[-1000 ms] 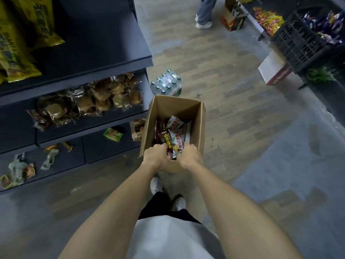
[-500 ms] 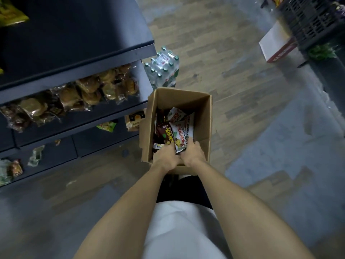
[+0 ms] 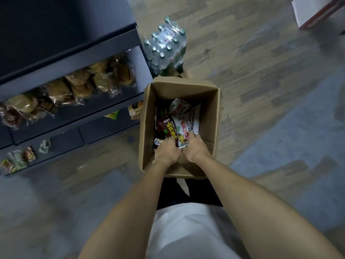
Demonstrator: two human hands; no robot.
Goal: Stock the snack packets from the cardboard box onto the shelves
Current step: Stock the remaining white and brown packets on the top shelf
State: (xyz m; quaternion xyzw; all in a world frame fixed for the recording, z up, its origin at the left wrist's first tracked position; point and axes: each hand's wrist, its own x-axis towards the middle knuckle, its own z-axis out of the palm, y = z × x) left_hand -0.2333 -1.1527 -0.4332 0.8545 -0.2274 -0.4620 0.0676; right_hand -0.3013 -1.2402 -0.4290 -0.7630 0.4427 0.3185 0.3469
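An open cardboard box [image 3: 212,116] stands on the floor in front of me, with several snack packets inside. Both my hands reach into its near end. My left hand [image 3: 166,152] grips the lower edge of a dark brown packet [image 3: 165,127]. My right hand [image 3: 196,149] grips a white packet [image 3: 185,126] with red and yellow print. More white packets [image 3: 179,107] lie deeper in the box. The dark shelving unit [image 3: 74,58] is at the left, with wrapped buns [image 3: 82,85] on its middle shelf and a few small packets [image 3: 18,159] on the lowest one.
A shrink-wrapped pack of water bottles [image 3: 166,47] stands on the floor just beyond the box. A white and red carton [image 3: 317,12] sits at the top right. Small packets [image 3: 135,110] lie on a low shelf beside the box's left wall. My legs are right behind the box.
My view has tilted down and closer to the box. Both hands stay on the packets at the box's near end and have gathered them slightly.
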